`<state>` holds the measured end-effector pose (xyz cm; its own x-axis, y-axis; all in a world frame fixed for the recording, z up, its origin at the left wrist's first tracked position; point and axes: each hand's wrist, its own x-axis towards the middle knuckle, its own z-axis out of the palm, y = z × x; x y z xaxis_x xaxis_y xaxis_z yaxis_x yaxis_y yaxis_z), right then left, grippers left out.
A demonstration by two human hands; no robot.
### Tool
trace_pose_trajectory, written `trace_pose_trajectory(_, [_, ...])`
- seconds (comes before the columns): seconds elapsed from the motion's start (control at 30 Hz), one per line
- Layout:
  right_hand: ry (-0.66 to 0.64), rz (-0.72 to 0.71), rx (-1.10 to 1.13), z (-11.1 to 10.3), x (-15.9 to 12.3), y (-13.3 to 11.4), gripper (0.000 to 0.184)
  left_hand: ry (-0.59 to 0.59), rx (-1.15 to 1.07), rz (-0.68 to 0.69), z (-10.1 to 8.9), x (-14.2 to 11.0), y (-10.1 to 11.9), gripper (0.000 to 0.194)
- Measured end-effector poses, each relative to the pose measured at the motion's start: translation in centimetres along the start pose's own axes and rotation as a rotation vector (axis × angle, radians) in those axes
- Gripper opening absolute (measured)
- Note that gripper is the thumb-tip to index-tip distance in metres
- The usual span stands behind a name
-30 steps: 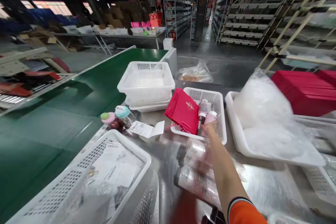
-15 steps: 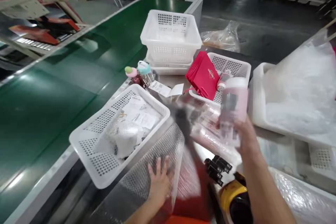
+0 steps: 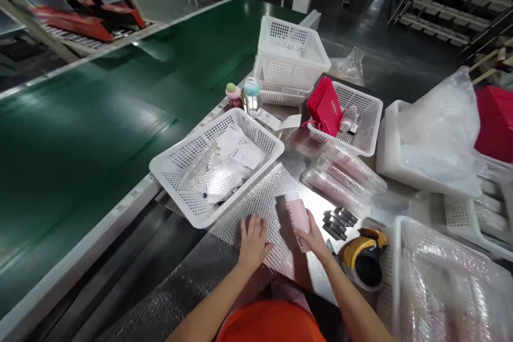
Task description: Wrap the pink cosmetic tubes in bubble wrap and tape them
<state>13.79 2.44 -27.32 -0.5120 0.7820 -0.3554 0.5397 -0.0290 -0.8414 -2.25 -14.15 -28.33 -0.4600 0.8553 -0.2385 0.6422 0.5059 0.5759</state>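
My right hand [image 3: 315,239] grips a pale pink bottle [image 3: 297,217] and holds it down on a sheet of bubble wrap [image 3: 256,204] spread over the metal table. My left hand [image 3: 252,240] lies flat on the same sheet, fingers stretched out, just left of the bottle. A white basket [image 3: 182,156] with papers and clear bags stands beyond my left hand. Farther back, a smaller white basket [image 3: 368,117] holds red paper bags [image 3: 324,106] and another pink bottle [image 3: 347,119].
A green conveyor belt [image 3: 100,117] runs along the left. Stacked white baskets [image 3: 288,59] stand at the back. Wrapped bottles [image 3: 340,176] lie mid-table, a yellow tape dispenser [image 3: 360,256] sits by my right wrist, and white trays [image 3: 425,181] with plastic wrap fill the right.
My right hand reached into the far basket, lifted out the pink bottle and brought it down onto the bubble wrap. My left hand stayed flat on the sheet. The camera tilted downward.
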Motion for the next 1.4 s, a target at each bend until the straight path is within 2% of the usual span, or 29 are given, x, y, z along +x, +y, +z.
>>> trace_pose_trajectory(0.07, [-0.051,0.031,-0.104,-0.6,0.0,-0.2,0.090,-0.001,0.211,-0.118,-0.2,-0.9,-1.2,0.068])
trace_pose_trajectory(0.13, [-0.090,0.033,-0.231,-0.5,-0.3,-1.4,0.091,-0.056,0.269,-0.183,-0.3,-1.4,-2.0,0.073])
trace_pose_trajectory(0.23, [-0.083,-0.045,-0.484,0.6,-1.0,-4.0,0.088,-0.125,0.265,-0.122,-0.3,-1.6,-2.7,0.082])
trace_pose_trajectory(0.37, [-0.017,-0.269,-0.972,3.1,-1.9,-7.1,0.073,-0.137,0.244,-0.107,-0.4,-1.7,-3.0,0.082])
trace_pose_trajectory(0.43, [0.003,-0.310,-1.051,4.2,-2.1,-7.8,0.068,-0.134,0.235,-0.105,-0.2,-1.7,-3.1,0.082])
trace_pose_trajectory(0.57, [0.074,-0.341,-1.057,5.6,-2.2,-7.4,0.062,-0.113,0.238,-0.094,0.3,-1.8,-3.4,0.083])
trace_pose_trajectory(0.67, [0.054,-0.398,-1.011,6.3,-1.7,-6.2,0.061,-0.088,0.252,-0.087,0.5,-1.8,-3.5,0.082])
trace_pose_trajectory(0.83, [0.015,-0.323,-0.932,7.3,0.0,-4.1,0.067,-0.096,0.256,-0.090,0.8,-1.7,-3.7,0.084])
trace_pose_trajectory(1.03, [-0.012,-0.331,-0.817,6.7,0.9,-3.1,0.071,-0.096,0.271,-0.086,1.0,-1.6,-4.0,0.086])
trace_pose_trajectory(1.17, [-0.021,-0.311,-0.807,6.5,0.8,-3.1,0.069,-0.121,0.239,-0.106,0.1,-1.8,-3.0,0.083])
trace_pose_trajectory(1.23, [0.010,-0.298,-0.812,6.6,0.8,-2.8,0.067,-0.050,0.134,-0.121,-0.5,-1.3,-1.8,0.069])
trace_pose_trajectory(1.27, [0.034,-0.295,-0.805,6.5,0.9,-2.7,0.064,0.009,-0.008,-0.153,-0.7,-0.8,-1.1,0.061])
trace_pose_trajectory(1.33, [0.087,-0.294,-0.777,6.1,1.4,-2.4,0.052,0.105,-0.417,-0.286,-0.9,0.7,0.4,0.045])
trace_pose_trajectory(1.4, [0.156,-0.267,-0.766,5.3,2.4,-2.4,0.043,0.103,-0.777,-0.466,-0.5,2.7,1.9,0.035])
